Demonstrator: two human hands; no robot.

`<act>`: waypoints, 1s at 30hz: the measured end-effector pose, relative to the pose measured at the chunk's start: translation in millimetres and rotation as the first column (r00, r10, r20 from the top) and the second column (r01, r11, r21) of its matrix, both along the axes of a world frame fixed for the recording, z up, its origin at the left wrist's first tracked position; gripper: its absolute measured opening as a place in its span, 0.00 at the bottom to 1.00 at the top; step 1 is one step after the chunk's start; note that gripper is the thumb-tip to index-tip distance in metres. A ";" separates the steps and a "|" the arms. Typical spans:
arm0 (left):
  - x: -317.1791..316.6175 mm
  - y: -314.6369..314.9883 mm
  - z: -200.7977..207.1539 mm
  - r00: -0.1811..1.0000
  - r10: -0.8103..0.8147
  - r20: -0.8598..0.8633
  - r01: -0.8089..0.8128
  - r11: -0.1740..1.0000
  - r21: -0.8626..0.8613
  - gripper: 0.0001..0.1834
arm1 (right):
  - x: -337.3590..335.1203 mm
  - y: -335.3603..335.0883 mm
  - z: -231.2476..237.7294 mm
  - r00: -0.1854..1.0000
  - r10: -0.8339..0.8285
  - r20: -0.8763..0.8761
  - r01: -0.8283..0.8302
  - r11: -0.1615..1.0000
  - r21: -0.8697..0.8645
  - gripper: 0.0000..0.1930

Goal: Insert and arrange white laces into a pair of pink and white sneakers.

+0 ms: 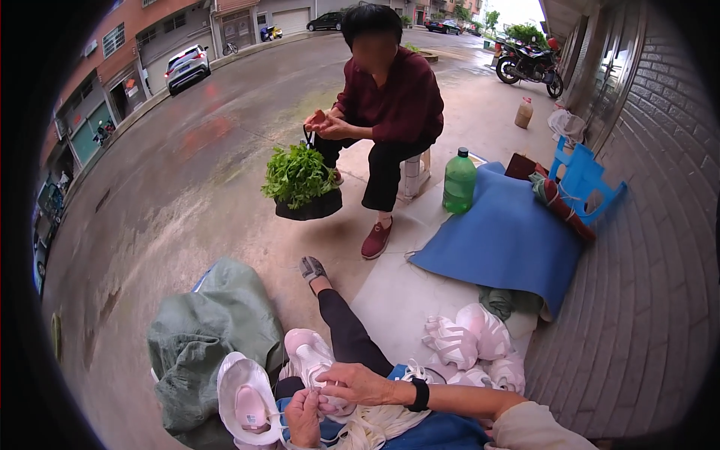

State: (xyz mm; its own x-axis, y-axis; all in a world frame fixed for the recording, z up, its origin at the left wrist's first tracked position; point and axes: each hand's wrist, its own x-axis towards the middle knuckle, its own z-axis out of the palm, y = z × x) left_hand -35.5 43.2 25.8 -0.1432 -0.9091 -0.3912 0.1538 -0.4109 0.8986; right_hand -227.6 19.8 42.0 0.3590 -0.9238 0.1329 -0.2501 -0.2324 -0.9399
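Observation:
A pink and white sports shoe (pixel 306 349) rests on my lap, its toe pointing away from me. My left hand (pixel 303 417) is closed in a pinch at the near end of this shoe, on what looks like a thin pale shoelace. From the right, my right hand (pixel 361 384) reaches over the shoe's lacing, its fingertips also pinched on the lace close to the left hand. The lace between them is hard to make out. A bundle of cream shoelaces (pixel 379 426) lies over the blue cloth on my lap. Left of my hands, another shoe (pixel 251 401) shows its pink insole.
Several pink and white shoes (pixel 480 337) are heaped at right. A green sack (pixel 214 330) lies at left. Beyond are a blue mat (pixel 502 232), a green bottle (pixel 459 182) and a blue plastic stool (pixel 585 180). A seated person (pixel 394 97) faces me beside a black bag of leafy greens (pixel 300 176).

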 end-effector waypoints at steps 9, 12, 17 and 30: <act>-17.4 -10.7 -13.9 0.983 -0.182 -0.034 0.181 0.983 -0.028 0.14 | 1.8 -11.2 -19.7 0.998 0.011 -0.059 -0.015 0.998 -0.066 0.13; -18.2 -12.2 -4.3 0.939 -0.296 0.174 0.305 0.952 -0.030 0.13 | 2.1 -12.2 -26.6 0.999 -0.004 -0.041 0.000 0.995 -0.099 0.11; -17.7 -4.3 -0.5 0.947 -0.254 0.194 0.279 0.953 -0.114 0.13 | 6.4 -15.8 -28.0 1.000 -0.002 -0.019 0.000 0.995 -0.098 0.11; 173.0 4.0 203.6 0.364 -0.078 -0.928 -0.422 0.875 -0.239 0.10 | -32.2 33.1 -35.7 0.851 0.403 -0.337 -0.377 0.915 0.144 0.11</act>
